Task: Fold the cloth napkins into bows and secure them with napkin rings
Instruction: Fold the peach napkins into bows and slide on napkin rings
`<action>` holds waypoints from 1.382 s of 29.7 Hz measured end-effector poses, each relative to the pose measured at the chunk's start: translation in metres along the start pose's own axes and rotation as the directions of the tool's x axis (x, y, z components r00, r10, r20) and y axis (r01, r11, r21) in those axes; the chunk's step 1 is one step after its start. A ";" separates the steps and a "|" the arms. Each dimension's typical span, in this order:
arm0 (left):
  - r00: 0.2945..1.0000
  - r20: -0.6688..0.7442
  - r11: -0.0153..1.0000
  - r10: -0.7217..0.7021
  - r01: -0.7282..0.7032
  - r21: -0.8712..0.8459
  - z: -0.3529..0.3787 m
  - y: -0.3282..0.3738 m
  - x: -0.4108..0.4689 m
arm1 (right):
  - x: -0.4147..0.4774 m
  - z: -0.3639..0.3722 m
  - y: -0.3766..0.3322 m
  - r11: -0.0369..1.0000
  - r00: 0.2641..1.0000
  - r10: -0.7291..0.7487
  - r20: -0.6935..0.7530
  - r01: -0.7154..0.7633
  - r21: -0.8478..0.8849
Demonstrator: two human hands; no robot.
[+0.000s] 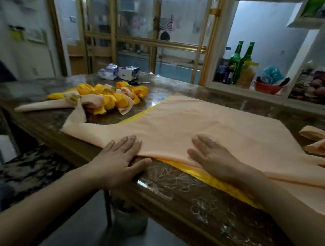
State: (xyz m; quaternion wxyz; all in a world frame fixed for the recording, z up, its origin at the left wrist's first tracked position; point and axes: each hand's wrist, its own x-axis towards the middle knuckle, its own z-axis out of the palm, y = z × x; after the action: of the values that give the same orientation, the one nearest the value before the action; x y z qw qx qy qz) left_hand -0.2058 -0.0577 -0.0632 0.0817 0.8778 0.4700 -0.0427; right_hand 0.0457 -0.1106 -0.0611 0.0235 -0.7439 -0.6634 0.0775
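Observation:
A peach cloth napkin (186, 121) lies spread flat on the table, with a yellow napkin (196, 168) showing under its near edge. My left hand (120, 157) rests flat on the napkin's near left corner, fingers straight, thumb on the table edge. Flat on the cloth to its right lies my right hand (210, 154), fingers straight. A heap of finished peach and yellow bows (107, 97) sits at the far left of the table.
The dark table (180, 193) has an embossed plastic cover. Tissue packs (119, 71) and scissors (137, 83) lie behind the bows. More peach cloth (320, 141) lies at the right. Green bottles (241, 62) and a red basket (267, 88) stand on shelves beyond.

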 end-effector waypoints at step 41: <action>0.984 -0.171 0.999 0.040 -0.034 0.037 0.017 -0.090 -0.029 | -0.002 0.002 -0.016 0.996 0.996 -0.084 0.010 0.084 -0.007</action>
State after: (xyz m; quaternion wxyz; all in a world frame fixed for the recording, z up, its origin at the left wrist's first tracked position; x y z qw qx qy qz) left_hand -0.2971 -0.0359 -0.0850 0.0266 0.8881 0.4582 0.0267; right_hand 0.0298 -0.1105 -0.0609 0.0208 -0.7149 -0.6946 0.0776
